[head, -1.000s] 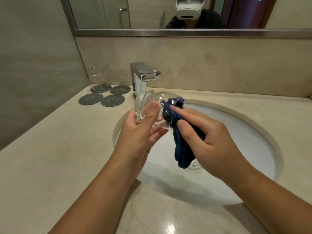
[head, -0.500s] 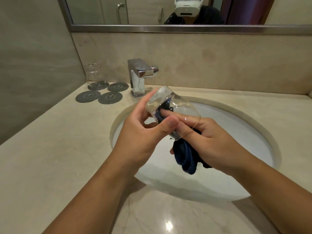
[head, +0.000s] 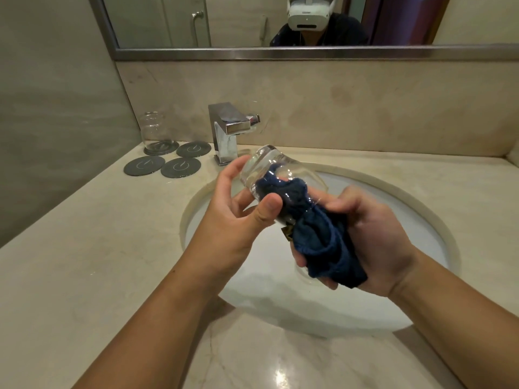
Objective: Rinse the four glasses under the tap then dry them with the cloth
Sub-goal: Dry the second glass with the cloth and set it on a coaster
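Over the white sink basin (head: 393,290), my left hand (head: 238,217) grips a clear glass (head: 261,169) that lies tilted, its base up and away from me, thumb across its near side. A dark blue cloth (head: 323,242) is stuffed into the glass's mouth, and my right hand (head: 373,242) grips the bunched rest of the cloth. Another clear glass (head: 154,130) stands upright on a dark round coaster at the back left. The chrome tap (head: 229,133) stands behind the hands; no water is seen running.
Several dark round coasters (head: 181,167) lie on the beige marble counter (head: 84,276) left of the tap. A wall closes the left side, and a mirror (head: 252,21) with a steel frame runs above the backsplash.
My right hand drew back toward me while part of the cloth stayed inside the glass. My left hand kept its grip, and the glass turned a little.
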The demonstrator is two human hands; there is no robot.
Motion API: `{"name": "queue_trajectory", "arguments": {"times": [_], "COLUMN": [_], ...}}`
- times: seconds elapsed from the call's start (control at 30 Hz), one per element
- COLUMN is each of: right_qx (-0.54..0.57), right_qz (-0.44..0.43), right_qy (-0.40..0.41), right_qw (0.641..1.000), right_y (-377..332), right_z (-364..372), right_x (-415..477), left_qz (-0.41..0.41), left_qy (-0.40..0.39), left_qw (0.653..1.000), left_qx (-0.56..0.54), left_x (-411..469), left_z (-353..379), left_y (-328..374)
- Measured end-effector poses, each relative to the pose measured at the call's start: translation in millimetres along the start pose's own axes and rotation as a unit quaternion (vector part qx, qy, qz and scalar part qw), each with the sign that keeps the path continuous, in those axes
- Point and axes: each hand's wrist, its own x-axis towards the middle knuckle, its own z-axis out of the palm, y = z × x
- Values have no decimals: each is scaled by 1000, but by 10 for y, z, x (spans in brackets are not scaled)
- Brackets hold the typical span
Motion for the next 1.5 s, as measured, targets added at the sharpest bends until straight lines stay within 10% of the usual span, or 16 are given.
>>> {"name": "queue_trajectory", "arguments": {"times": [0.43, 0.8, 1.07, 1.5], "right_qx": [-296, -163, -316, -143], "right_qz": [-64, -70, -104, -65], "right_qy": [210, 180, 212, 157], "right_qw": [930, 967, 919, 975], "right_y": [119, 40, 72, -14], "right_z": [252, 325, 388, 304], "right_x": [66, 22, 22, -9], "left_qz": [-51, -9, -21, 5], "left_qy": [8, -41, -6, -53], "left_qw": [998, 999, 1000, 998], "left_qx": [-27, -16, -14, -16], "left_x": [13, -25, -3, -32], "left_z": [33, 39, 80, 19], "left_y": [-50, 6, -19, 22]}}
